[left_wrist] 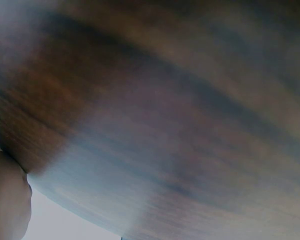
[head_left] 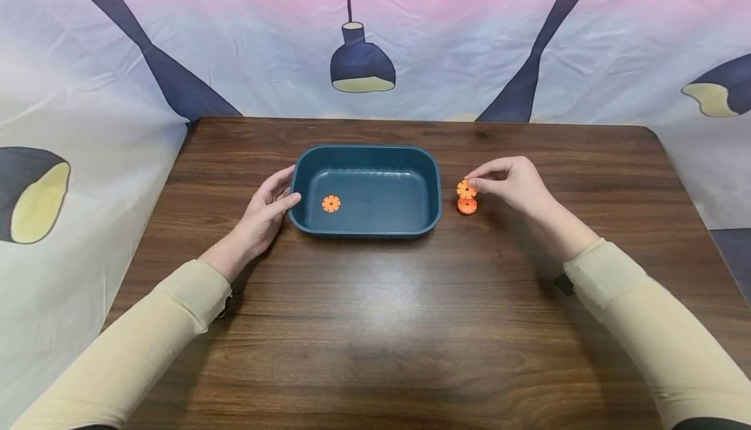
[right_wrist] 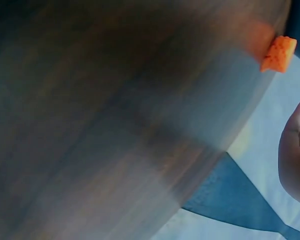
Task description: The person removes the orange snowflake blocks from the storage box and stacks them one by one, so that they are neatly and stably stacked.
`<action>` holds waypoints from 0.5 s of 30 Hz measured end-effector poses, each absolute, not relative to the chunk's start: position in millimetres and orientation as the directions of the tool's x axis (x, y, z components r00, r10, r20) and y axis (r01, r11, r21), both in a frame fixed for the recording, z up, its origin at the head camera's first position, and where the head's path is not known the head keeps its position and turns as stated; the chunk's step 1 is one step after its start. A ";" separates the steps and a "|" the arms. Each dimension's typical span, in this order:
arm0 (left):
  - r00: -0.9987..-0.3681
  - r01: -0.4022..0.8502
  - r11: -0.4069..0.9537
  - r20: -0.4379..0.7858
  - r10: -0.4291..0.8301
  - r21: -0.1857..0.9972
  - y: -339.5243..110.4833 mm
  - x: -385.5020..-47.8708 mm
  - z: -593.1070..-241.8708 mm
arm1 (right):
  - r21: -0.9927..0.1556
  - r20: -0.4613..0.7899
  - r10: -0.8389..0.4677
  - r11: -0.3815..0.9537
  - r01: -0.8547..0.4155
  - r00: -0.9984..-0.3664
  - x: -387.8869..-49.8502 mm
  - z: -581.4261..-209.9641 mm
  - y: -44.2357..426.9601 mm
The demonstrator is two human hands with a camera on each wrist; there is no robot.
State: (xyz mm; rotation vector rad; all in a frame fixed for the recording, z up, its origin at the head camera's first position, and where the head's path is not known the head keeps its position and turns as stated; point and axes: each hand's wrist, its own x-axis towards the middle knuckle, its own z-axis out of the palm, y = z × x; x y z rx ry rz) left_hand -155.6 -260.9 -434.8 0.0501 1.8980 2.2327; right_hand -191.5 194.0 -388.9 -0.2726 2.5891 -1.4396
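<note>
In the head view a dark teal plastic basin (head_left: 381, 229) stands on the wooden table. My left hand (head_left: 264, 215) grips its left wall, the thumb over the rim and the fingers outside. One flat orange notched disc (head_left: 331, 204) lies on the basin floor, left of the middle. Right of the basin, my right hand (head_left: 513, 186) pinches another orange notched disc (head_left: 466, 189) between thumb and fingertips. Just below it sits a short stack of orange discs (head_left: 467, 206). The right wrist view shows that orange stack (right_wrist: 279, 54), with part of the right hand (right_wrist: 295, 155) at the edge.
The brown wooden table (head_left: 364, 326) reaches back to a hanging cloth (head_left: 446, 45) printed with lamps. Cloth also hangs along the left and right sides. The left wrist view holds mostly tabletop (left_wrist: 140, 125) and a bit of hand (left_wrist: 7, 195).
</note>
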 end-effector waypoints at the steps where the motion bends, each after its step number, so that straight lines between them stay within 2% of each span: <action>1: -0.978 -0.135 -0.149 -0.108 0.180 0.979 -261.1 -155.5 -434.9 | -0.844 -0.064 -0.241 0.530 -0.076 -0.968 -191.8 -390.3 194.9; 7: -0.979 -0.126 -0.158 -0.096 0.182 0.979 -261.4 -155.8 -436.5 | -0.806 -0.118 -0.253 0.589 -0.056 -0.960 -192.2 -397.3 200.0; 15: -0.977 -0.144 -0.146 -0.116 0.181 0.979 -261.5 -156.0 -435.0 | -0.801 -0.136 -0.302 0.595 -0.075 -0.943 -193.2 -404.4 201.7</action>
